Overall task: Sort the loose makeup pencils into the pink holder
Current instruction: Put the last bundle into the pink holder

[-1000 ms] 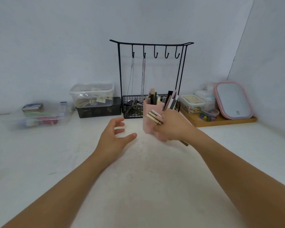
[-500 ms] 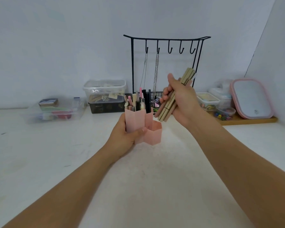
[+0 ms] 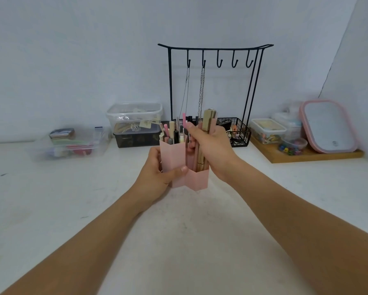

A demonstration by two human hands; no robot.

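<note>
I am looking at what seems a home vanity or dressing corner. A white tabletop (image 3: pixel 51 209) meets plain white walls. At the far middle stands a black jewellery stand (image 3: pixel 216 48) with hooks, two chains (image 3: pixel 201 90) hanging from them. To the far right a pink-rimmed mirror (image 3: pixel 327 126) leans on a wooden tray (image 3: pixel 315 157). Clear plastic boxes (image 3: pixel 134 113) of small items line the far left.

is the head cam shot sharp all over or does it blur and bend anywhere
Head view: the pink plastic holder and both hands are fairly sharp; the clear plastic tray at far left smears soft; the black wire jewellery stand has a bowed top bar, wide-angle distortion; lighting is flat and even, shadows faint, no glare.
</note>
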